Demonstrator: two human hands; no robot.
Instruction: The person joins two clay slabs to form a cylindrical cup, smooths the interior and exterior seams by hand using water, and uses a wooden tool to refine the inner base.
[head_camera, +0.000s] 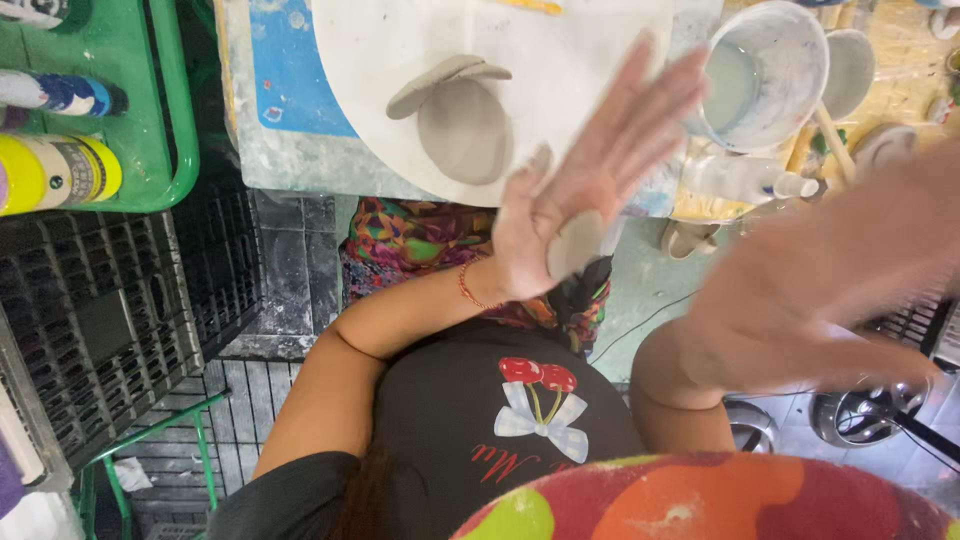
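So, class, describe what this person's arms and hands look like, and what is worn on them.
The left hand is dusted with pale powder, and a thin red string bracelet circles its wrist. A short dark grey sleeve covers that shoulder; the forearm is bare. The right hand is motion-blurred; its forearm is bare, and no band or ring shows.

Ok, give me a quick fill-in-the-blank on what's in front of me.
1. The flat clay piece rests on the ____ hand's palm.
2. The clay disc lies on a round ____ board.
3. The bucket beside the board holds pale ____.
Missing: left; white; liquid.
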